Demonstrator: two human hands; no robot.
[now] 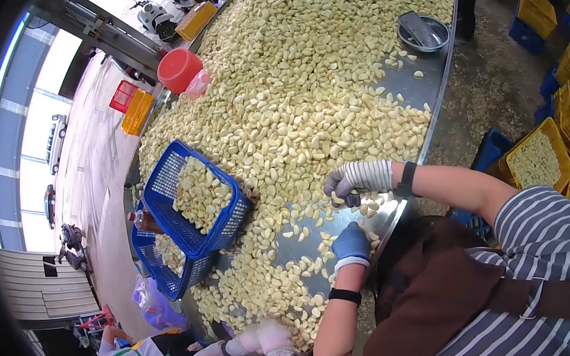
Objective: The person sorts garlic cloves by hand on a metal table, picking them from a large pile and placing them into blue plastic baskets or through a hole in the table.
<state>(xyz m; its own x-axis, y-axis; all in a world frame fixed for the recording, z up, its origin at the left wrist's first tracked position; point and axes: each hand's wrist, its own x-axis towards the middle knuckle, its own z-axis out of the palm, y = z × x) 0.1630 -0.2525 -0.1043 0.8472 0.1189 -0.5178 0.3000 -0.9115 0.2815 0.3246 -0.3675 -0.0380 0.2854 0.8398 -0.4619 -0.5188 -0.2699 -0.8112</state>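
Peeled garlic cloves cover most of a metal table. My left hand, in a blue glove, is closed low over the table by its near edge. What it holds, if anything, is hidden by the fingers. Opposite it, my right hand wears a grey and white glove and has its fingers curled down just above some cloves. Its grip is hidden too. Between and beside the two hands, a shiny metal surface shows at the table edge, with a few cloves on it.
A blue basket with cloves rests on another blue basket at the left. A metal bowl sits farther along the edge. A co-worker's gloved hands work nearby. Yellow crates are stacked at right; a red basin stands beyond.
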